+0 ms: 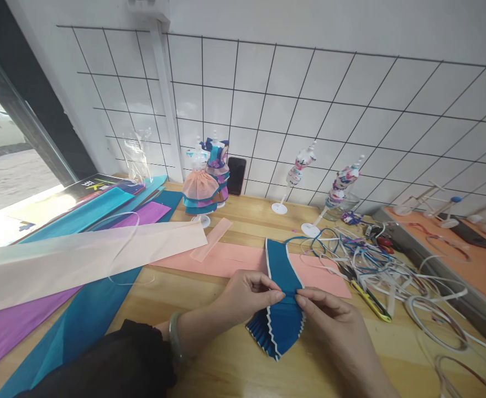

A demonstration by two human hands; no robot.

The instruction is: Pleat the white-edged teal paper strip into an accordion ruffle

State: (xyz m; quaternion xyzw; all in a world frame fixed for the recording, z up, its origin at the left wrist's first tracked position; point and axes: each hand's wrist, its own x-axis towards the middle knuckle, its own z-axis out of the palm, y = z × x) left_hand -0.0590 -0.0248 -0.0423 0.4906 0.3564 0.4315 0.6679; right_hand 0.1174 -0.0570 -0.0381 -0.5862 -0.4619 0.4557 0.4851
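Pinching thumb-to-finger in head view: left hand and right hand are gripping the blue fabric piece at its crosswise band, over the counter. Keeping tension even (pleats are flaring below) is helping the band stay straight.

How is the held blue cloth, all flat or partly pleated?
Partly pleated: the blue cloth has ridges at its lower left, but looks smooth near its top.
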